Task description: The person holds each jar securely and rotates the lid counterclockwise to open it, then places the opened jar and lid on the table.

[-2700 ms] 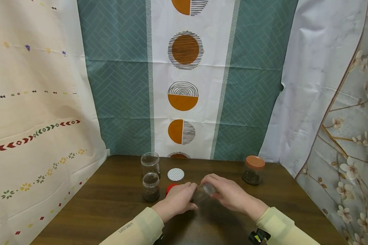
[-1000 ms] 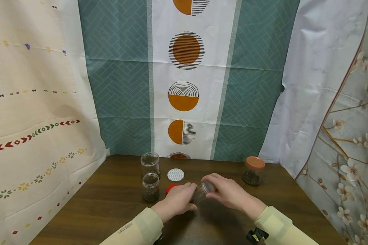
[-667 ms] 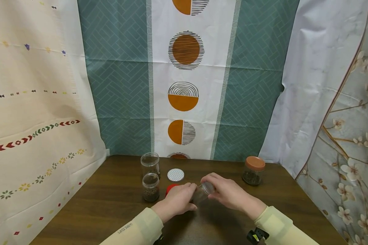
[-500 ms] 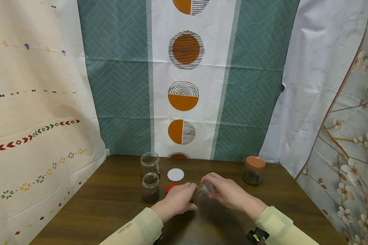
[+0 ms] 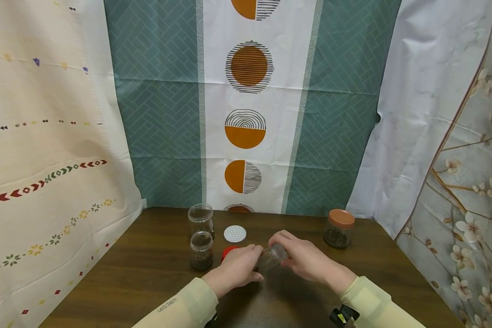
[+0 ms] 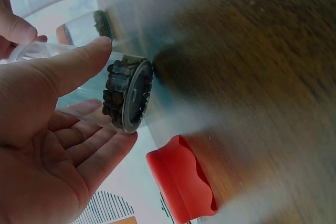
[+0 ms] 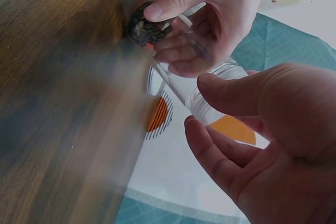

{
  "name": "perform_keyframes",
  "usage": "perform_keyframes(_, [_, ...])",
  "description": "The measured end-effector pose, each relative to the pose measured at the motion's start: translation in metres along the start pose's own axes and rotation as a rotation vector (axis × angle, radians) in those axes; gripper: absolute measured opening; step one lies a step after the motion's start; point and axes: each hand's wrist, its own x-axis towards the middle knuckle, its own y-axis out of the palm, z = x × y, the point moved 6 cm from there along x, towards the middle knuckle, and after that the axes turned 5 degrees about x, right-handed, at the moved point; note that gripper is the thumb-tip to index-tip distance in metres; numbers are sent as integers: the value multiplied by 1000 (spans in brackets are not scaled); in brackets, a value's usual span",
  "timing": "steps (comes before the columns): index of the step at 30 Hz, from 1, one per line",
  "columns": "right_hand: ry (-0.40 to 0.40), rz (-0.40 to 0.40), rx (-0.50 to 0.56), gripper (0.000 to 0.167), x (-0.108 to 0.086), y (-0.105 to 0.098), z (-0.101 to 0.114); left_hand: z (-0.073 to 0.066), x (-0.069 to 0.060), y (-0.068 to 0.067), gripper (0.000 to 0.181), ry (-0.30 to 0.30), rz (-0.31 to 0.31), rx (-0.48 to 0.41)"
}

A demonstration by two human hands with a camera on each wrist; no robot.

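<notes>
A clear jar (image 7: 170, 84) with dark pellets collected at its base is held tilted above the table. My left hand (image 5: 238, 266) grips its lower body, thumb on one side and fingers on the other. My right hand (image 5: 305, 258) pinches the clear ridged top end between thumb and fingers. Whether that end is a lid or the bare neck, I cannot tell. Just beyond my left hand lies a red wavy-edged piece (image 6: 181, 179), mostly hidden in the head view. The pellets (image 6: 123, 90) show best in the left wrist view.
Two lidless clear jars, a taller one (image 5: 201, 220) and a shorter one (image 5: 202, 251), stand on the left with dark contents. A white patterned disc (image 5: 235, 234) lies behind the hands. At the right is an orange-lidded jar (image 5: 339, 228). Curtains surround the wooden table (image 5: 147, 269).
The fingers and thumb of my right hand have shifted slightly around the jar's top end. My left hand and everything on the table stay in place.
</notes>
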Motion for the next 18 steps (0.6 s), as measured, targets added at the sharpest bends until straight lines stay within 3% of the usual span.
perform_keyframes(10, [3, -6, 60, 56, -2, -2, -1, 0, 0, 1, 57, -2, 4, 4])
perform_keyframes(18, [236, -48, 33, 54, -1, -5, -11, 1, 1, 3, 58, -12, 15, 16])
